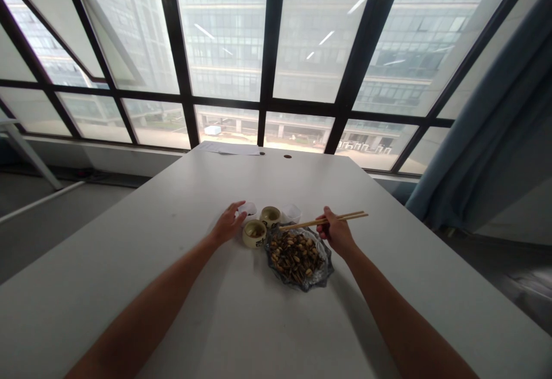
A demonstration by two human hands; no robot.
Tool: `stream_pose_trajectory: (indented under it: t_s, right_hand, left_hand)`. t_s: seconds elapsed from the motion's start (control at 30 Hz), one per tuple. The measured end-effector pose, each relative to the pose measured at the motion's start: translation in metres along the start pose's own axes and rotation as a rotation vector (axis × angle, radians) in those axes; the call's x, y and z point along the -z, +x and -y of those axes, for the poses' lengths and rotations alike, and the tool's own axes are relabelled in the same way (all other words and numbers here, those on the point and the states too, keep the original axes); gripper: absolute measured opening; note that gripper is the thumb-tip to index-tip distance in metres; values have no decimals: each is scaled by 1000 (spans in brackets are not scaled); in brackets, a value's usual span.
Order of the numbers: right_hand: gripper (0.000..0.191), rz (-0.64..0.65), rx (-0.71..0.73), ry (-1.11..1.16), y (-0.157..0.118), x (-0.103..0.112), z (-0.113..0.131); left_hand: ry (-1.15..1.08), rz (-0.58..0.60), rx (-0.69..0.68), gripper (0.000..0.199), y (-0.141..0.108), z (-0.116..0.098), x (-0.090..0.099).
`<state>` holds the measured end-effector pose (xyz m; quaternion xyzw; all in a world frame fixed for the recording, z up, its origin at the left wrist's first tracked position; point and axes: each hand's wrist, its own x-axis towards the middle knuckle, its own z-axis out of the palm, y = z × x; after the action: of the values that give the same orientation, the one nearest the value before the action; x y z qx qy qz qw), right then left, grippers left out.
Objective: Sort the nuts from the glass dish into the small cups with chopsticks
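Note:
My right hand (336, 232) is closed round a pair of wooden chopsticks (308, 223), whose tips point left over the back of a dark, scalloped dish (330, 270). Clear plastic lines this dish, and a mixed heap of nuts and seeds (297, 258) fills it. My left hand (228, 224) grips the left side of a small clear plastic cup (251, 209), with a few dark bits inside. In front of that cup stands a small cream ceramic cup (254, 240) with dark lettering and something brownish in it. A second ceramic cup (270, 215) stands behind it.
Another clear plastic cup (292, 213) stands behind the dish. These things share a white table (207, 321). Paper sheets (230, 149) lie at its far edge, near two round holes. Windows rise beyond, and a blue curtain (483, 120) hangs at the right.

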<state>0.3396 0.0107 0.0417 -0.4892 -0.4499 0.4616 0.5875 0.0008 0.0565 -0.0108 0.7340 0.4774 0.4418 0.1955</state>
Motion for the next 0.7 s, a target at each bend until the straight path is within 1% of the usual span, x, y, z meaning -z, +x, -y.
stream_pose_trajectory:
  t_s: [0.1, 0.17, 0.23, 0.33, 0.4, 0.53, 0.7]
  right_hand:
    - [59, 47, 88, -62, -8, -6, 5]
    - [60, 83, 119, -112, -13, -10, 9]
    - [61, 95, 132, -138, -16, -12, 11]
    - [61, 78, 157, -117, -15, -12, 11]
    - [61, 55, 167, -88, -13, -10, 10]
    - [61, 8, 160, -33, -7, -7, 8]
    - [58, -70, 162, 64, 2, -2, 3]
  left_hand:
    - [34, -63, -75, 47, 1, -12, 3]
    - [121, -121, -132, 41, 0, -29, 4]
    - [208, -121, -174, 36, -2, -49, 1]
    - [318, 2, -211, 31, -4, -73, -9]
    - [357, 80, -204, 33, -2, -81, -18]
    - [389, 185, -137, 43, 13, -81, -33]
    - [456, 365, -49, 64, 37, -80, -41]
